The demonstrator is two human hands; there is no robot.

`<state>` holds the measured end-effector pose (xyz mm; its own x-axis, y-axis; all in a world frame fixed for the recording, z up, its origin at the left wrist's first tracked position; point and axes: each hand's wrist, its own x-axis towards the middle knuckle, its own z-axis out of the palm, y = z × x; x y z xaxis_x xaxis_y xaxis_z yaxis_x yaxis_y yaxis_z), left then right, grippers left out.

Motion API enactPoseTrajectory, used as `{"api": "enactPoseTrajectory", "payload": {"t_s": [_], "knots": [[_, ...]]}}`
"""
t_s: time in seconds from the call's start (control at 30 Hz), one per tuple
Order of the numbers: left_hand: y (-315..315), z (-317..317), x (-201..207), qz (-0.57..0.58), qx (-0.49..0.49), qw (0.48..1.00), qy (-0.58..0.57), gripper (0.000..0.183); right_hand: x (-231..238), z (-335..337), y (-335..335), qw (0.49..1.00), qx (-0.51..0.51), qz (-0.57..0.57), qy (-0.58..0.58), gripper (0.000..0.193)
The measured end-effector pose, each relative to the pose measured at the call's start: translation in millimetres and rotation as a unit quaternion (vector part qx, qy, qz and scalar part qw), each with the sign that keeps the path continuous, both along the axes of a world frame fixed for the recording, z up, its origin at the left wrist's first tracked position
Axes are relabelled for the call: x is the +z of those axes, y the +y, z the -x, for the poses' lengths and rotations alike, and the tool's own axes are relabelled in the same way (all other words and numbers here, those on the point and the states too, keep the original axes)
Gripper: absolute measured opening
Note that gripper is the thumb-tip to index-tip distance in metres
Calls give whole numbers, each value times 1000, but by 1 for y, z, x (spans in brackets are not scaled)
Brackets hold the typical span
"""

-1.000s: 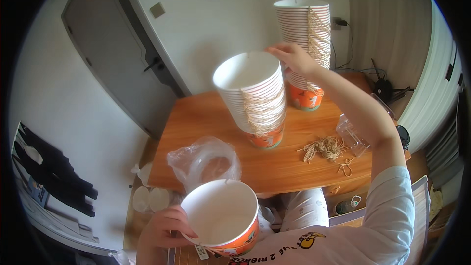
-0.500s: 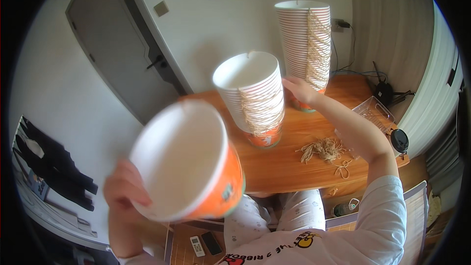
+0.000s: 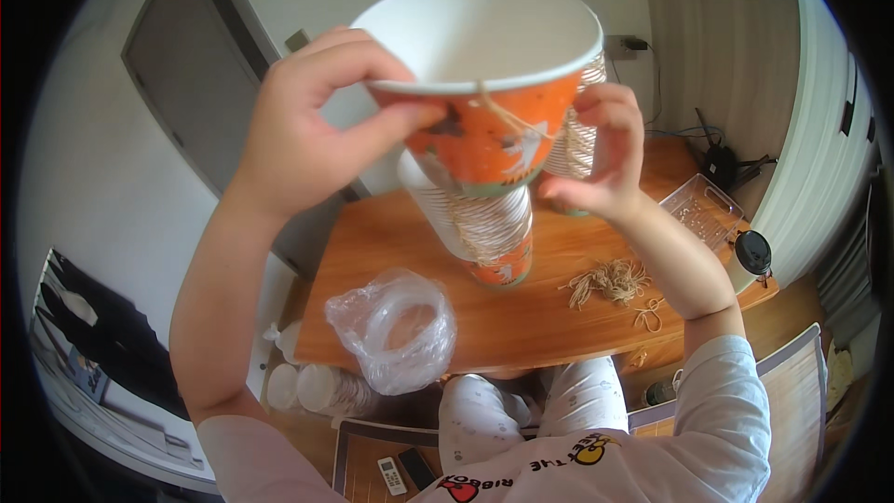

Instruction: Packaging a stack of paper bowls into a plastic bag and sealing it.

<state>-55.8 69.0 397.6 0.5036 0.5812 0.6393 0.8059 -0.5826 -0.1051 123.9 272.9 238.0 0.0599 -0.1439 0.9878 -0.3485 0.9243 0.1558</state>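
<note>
My left hand point(image 3: 312, 126) grips the near left rim of an orange paper bucket point(image 3: 494, 135), thumb outside and fingers over the edge. Twine point(image 3: 501, 112) is tied through its rim and hangs down the front. Held upright, the bucket is above a shorter stack of the same buckets point(image 3: 484, 228) and hides that stack's top. My right hand point(image 3: 610, 154) is beside the bucket's right side, thumb and fingers spread apart in a curve. Behind it a taller stack point(image 3: 575, 154) shows only in part, with twine down its side.
On the wooden table point(image 3: 503, 331) are a clear plastic bag point(image 3: 396, 331), a pile of loose twine point(image 3: 610, 281), a clear tray point(image 3: 700, 212) and a black-lidded cup point(image 3: 751, 251). White round-ended stacks point(image 3: 321, 389) lie below the table's left edge. A remote control point(image 3: 391, 475) and phone point(image 3: 417, 469) lie near my lap.
My left hand has lifted the bucket from the lower left to above the shorter stack. My right hand has left the stacks and come up beside the bucket. The plastic bag is now uncovered.
</note>
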Motion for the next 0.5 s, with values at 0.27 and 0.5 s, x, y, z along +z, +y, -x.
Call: {"api": "enactPoseTrajectory", "payload": {"t_s": [0.27, 0.5], "knots": [[13, -19, 10, 112, 62, 990, -58, 9, -26, 6, -1, 991, 74, 109, -40, 43], [10, -17, 28, 176, 107, 976, -72, 16, -14, 0, -10, 991, -6, 63, -121, 23]]}}
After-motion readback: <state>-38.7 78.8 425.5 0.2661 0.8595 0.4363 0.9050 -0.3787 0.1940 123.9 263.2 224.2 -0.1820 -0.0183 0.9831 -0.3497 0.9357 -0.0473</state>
